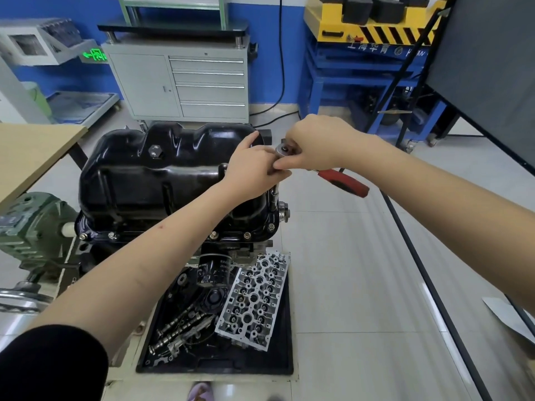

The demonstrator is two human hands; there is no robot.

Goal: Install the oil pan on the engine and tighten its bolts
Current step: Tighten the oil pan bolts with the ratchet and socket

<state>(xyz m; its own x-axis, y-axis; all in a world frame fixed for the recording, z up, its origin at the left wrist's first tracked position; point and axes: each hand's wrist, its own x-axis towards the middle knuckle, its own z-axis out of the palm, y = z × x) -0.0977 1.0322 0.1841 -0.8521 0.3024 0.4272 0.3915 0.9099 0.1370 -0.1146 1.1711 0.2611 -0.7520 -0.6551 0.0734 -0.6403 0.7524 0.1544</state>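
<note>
Our left hand (254, 172) and right hand (315, 143) hide the red-handled steel ratchet's (343, 182) neck and extension top.

Blue wall (260, 53), grey drawer cabinet (179, 85)

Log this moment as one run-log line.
oil pan seated on engine | both hands at ratchet head | left hand steadying extension | right hand on top

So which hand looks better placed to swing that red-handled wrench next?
Probably the right. The right hand already sits on the ratchet's head, with the red handle jutting out just beneath its wrist. The left hand is wrapped around the extension by the oil pan, steadying it.
</note>
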